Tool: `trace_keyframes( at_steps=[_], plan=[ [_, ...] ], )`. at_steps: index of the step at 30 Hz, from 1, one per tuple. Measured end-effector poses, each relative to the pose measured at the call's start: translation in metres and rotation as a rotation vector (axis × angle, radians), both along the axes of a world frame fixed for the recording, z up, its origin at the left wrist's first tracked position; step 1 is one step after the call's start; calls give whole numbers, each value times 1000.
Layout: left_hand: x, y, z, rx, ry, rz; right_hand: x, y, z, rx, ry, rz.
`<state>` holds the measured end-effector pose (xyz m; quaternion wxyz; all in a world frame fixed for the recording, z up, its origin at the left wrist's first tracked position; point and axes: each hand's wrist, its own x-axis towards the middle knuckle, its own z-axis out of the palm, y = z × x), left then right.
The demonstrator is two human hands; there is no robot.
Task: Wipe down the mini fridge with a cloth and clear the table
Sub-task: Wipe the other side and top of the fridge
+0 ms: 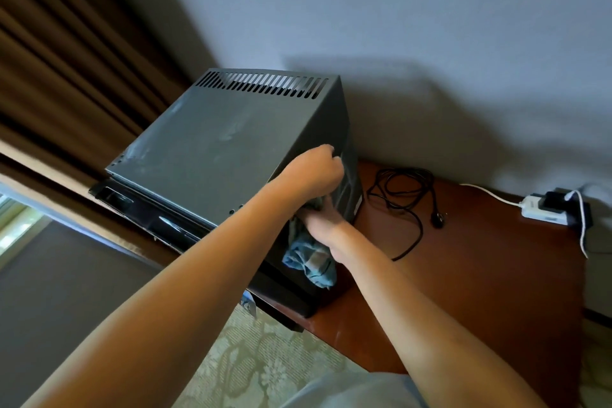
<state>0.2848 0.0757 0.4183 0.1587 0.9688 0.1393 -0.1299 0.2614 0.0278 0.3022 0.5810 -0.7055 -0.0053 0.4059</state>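
Brown curtains [59, 76] hang at far left beside a dark grey mini fridge [225, 142] that sits on a reddish wooden surface [480, 258] against a pale wall, its dusty top streaked and its rear vent slots facing the wall. A person's left hand [318, 169] curls over the fridge's top right edge, gripping it, while just below the right hand [323, 225] clutches a blue checked cloth [311, 262] against the fridge's right side. Further right, a coiled black power cord [404, 199] lies on the surface, and a white power strip [543, 210] with a white cable rests at its far end
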Motion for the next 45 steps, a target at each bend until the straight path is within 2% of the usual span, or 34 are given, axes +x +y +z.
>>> trace_keyframes(
  at_steps=[3,6,10,12,13,16,18,23,28,34,36,38,41,45],
  plan=[
    [6,-3,13,-52,-31,32,18,0,22,29,-192,-101],
    [4,-3,19,-71,-61,62,26,-1,20,101,-209,-210],
    [-24,-6,2,6,59,16,3,9,-36,-7,-194,-150],
    [-48,-7,-8,120,89,-82,-19,7,-40,25,-179,-84],
    [-61,-5,-10,190,43,-139,-30,4,-34,40,-201,-81],
    [-97,24,1,376,-253,-280,-36,-1,-14,123,-269,-148],
    [-113,55,12,437,-299,-271,-32,0,5,142,-326,-178],
    [-124,90,22,317,-232,-188,-47,5,11,152,-376,-246],
    [-131,93,25,253,-261,-204,-86,12,-7,83,-304,-165],
    [-144,99,32,197,-292,-185,-103,19,35,114,-487,-243],
    [-149,102,31,176,-289,-194,-105,21,29,83,-522,-284],
    [-153,102,28,166,-292,-207,-106,22,9,34,-432,-302],
    [-158,98,20,182,-319,-207,-116,23,-29,-20,-104,-272],
    [-164,90,7,212,-383,-209,-136,25,-32,-21,-23,-257]
  ],
)
